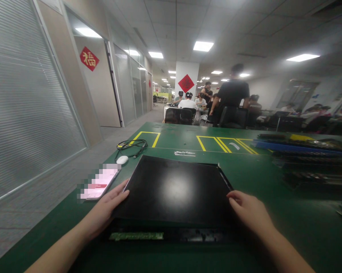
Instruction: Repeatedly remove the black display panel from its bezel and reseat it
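A black screen panel (pixel 171 189) with a bright reflection in its middle is in front of me, its near edge raised a little. My left hand (pixel 114 201) is closed on its left edge, thumb on top. At the right edge, my right hand (pixel 245 206) pinches with thumb and fingers; part of that grip is hidden. Along the near side, below the panel, runs a dark strip with a green circuit board (pixel 136 236) on it. A dark frame edge (pixel 224 177) shows along the panel's right side.
On the green table (pixel 185 132) lie a phone (pixel 102 184), a white mouse (pixel 122 160) and a coiled black cable (pixel 135 146) at left. Yellow tape outlines (pixel 216 144) mark the far side. Several dark strips and a blue tray (pixel 287 146) sit at right. People are beyond the table.
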A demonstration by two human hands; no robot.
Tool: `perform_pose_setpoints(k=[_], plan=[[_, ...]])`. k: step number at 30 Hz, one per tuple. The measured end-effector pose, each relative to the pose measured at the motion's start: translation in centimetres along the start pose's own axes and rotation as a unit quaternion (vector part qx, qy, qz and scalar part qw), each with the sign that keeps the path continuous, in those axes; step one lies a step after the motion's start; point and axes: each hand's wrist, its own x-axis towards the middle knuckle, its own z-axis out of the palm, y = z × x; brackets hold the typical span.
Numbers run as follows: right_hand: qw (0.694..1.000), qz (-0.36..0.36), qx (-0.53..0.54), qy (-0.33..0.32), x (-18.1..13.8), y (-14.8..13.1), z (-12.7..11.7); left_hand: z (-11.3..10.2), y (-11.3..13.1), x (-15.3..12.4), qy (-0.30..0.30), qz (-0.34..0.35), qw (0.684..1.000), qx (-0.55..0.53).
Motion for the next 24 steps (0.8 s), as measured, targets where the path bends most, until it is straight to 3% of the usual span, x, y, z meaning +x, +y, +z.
perform_pose_setpoints(k=[24], plan=[[1.0,0.001,0.007,0.006,0.09,0.03,-0.06,0.07,0.18,-0.05,-0.006,-0.008,1.0,-0.013]])
